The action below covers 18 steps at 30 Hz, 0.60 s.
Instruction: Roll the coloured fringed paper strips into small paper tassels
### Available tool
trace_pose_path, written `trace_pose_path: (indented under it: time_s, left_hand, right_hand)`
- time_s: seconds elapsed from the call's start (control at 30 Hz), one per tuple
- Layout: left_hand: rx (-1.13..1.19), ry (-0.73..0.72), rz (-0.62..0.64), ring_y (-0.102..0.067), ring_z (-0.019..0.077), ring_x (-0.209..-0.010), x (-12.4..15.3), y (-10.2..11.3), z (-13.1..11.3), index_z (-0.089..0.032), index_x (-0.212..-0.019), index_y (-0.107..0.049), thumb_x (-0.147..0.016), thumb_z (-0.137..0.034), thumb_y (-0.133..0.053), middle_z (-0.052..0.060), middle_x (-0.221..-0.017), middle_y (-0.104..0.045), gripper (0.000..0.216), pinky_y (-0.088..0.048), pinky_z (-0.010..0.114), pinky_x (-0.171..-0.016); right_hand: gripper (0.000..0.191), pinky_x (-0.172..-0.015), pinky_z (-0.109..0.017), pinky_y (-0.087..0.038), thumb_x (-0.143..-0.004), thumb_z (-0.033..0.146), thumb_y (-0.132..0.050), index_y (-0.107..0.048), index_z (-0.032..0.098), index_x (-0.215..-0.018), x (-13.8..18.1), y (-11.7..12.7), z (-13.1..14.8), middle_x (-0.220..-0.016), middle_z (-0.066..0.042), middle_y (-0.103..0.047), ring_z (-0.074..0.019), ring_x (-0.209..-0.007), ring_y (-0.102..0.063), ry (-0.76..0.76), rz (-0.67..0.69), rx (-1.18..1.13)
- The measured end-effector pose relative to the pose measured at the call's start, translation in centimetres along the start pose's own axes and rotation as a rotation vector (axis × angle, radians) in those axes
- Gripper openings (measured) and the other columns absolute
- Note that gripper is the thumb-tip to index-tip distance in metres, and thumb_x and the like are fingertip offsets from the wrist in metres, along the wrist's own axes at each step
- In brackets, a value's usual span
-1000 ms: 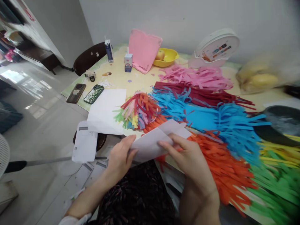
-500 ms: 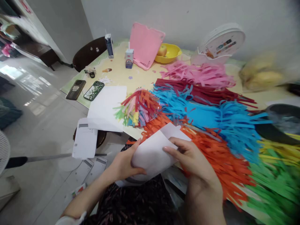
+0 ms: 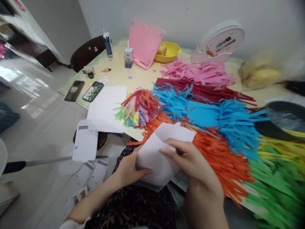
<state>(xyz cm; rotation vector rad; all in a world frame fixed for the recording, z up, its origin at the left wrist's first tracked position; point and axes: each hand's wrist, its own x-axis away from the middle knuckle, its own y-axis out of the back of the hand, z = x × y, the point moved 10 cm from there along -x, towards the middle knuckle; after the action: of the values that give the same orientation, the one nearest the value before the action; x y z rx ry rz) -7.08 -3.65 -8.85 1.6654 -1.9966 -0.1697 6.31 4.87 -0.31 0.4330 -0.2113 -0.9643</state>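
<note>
A white paper envelope [image 3: 154, 159] with its flap raised lies between my hands, above my lap at the table's front edge. My left hand [image 3: 130, 167] grips its left side, thumb across the front. My right hand [image 3: 188, 159] pinches the right side near the opening; some of its fingers are hidden behind the paper. Just beyond the envelope rests a bundle of mixed-colour paper strips [image 3: 141, 108]. Orange paper strips [image 3: 221, 162] spread beside and behind my right hand.
Blue strips [image 3: 205, 114], dark red strips [image 3: 190, 90], pink strips [image 3: 202, 73] and green strips [image 3: 274, 187] cover the table's right side. White sheets [image 3: 108, 109] and two phones [image 3: 93, 91] lie left. A stack of printed envelopes [image 3: 85, 143] rests on a stool.
The envelope has tilted, showing more of its raised flap and a lower corner. Both hands keep their hold. The whole view has shifted slightly.
</note>
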Motion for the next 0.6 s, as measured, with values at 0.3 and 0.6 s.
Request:
trace_pose_path:
  time_s: [0.3, 0.6]
  left_hand:
    - [0.159, 0.062, -0.005, -0.067, 0.0245, -0.094, 0.1, -2.5, -1.4, -0.017, -0.127, -0.056, -0.074, -0.038, -0.075, 0.008, -0.108, -0.072, 0.060, -0.052, 0.033, -0.083]
    - [0.280, -0.034, -0.042, -0.063, 0.0211, -0.088, -0.3, 0.9, -0.7, -0.014, -0.116, -0.067, -0.093, -0.041, -0.052, 0.006, -0.097, -0.072, 0.038, -0.049, 0.028, -0.079]
  right_hand:
    - [0.018, -0.059, -0.021, -0.050, -0.087, 0.033, -0.062, -0.069, 0.019, -0.077, -0.3, 1.7, 1.2, -0.072, -0.001, -0.071, -0.0155, -0.063, -0.064, 0.063, -0.039, 0.021]
    - [0.023, -0.097, -0.041, -0.049, -0.084, 0.029, -0.070, -0.070, 0.024, -0.107, 3.1, 6.0, 3.7, -0.110, -0.007, -0.069, -0.0244, -0.108, -0.063, 0.277, -0.703, 0.167]
